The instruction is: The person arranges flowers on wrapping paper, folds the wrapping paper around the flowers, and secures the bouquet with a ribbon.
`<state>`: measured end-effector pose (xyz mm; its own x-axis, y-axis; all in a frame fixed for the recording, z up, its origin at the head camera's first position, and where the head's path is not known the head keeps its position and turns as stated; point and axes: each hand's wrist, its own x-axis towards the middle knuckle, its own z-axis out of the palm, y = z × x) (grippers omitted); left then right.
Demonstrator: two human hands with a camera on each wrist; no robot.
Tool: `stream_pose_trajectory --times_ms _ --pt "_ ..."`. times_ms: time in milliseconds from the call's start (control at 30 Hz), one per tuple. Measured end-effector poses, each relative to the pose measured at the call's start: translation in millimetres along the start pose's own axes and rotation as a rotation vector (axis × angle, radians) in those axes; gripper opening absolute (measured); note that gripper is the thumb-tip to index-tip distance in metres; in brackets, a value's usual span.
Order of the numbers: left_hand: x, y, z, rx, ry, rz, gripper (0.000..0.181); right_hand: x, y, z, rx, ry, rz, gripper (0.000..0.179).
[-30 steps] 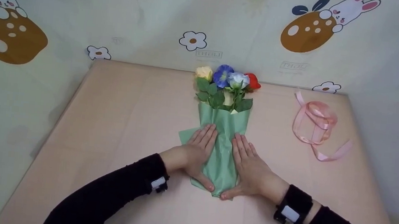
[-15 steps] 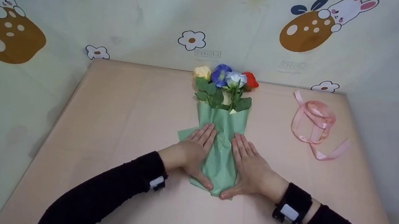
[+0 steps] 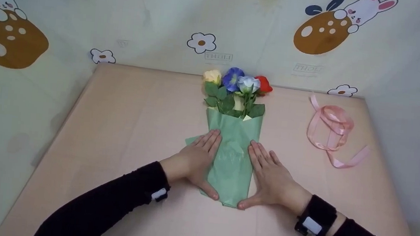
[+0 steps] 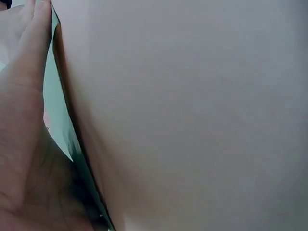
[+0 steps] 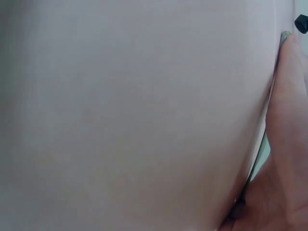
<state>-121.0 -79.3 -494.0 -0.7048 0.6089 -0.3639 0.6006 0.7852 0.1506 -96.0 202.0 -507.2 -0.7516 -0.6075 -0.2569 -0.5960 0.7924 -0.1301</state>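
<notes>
1. The bench (image 3: 131,112) has a smooth, pale pinkish-tan top with faint crease lines.
2. On it, near the middle, a green-wrapped bouquet (image 3: 231,164) lies flat, its flower heads (image 3: 232,79) at the far edge.
3. To the right, a pink ribbon (image 3: 339,130) lies loosely coiled, apart from the bouquet, one end trailing toward the far edge, the other rightward.

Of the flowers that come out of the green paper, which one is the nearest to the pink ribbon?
The red flower, at the right end of the group; the pale blue flower, deep blue flower and cream flower lie farther left.
</notes>
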Motion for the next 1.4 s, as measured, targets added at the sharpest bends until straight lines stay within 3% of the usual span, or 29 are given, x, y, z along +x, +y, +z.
stream_pose_trajectory --times_ms 267,367,500,633,800,967,1167,1400 --pt "1.0 -6.4 -4.9 0.012 -0.046 -0.010 0.173 5.7 8.0 -11.4 0.067 -0.017 0.001 0.158" --pt "0.4 -7.5 -8.9 0.005 -0.056 -0.018 0.170 11.7 12.9 -11.7 0.087 0.028 0.004 0.139" --pt "4.7 -9.7 -7.3 -0.029 -0.014 -0.005 0.163 22.7 19.8 -6.3 0.061 0.090 -0.008 0.126" --pt "12.0 -13.6 -4.7 -0.026 0.011 -0.018 0.163 30.9 29.0 -4.2 0.064 0.080 0.019 0.139" --pt "16.5 -18.3 -4.6 0.030 -0.043 -0.078 0.170 34.5 38.8 -7.0 0.069 0.013 0.065 0.156" --pt "16.9 -20.5 -7.8 0.062 -0.059 -0.107 0.173 38.2 40.6 -11.4 0.039 0.001 0.084 0.162" --pt "13.2 -27.1 -12.0 0.010 -0.041 -0.093 0.171 38.5 38.6 -16.4 0.058 0.001 0.099 0.157" --pt "0.8 -33.5 -29.4 -0.112 0.040 -0.079 0.162 22.2 34.6 -28.4 0.118 0.070 0.036 0.136"
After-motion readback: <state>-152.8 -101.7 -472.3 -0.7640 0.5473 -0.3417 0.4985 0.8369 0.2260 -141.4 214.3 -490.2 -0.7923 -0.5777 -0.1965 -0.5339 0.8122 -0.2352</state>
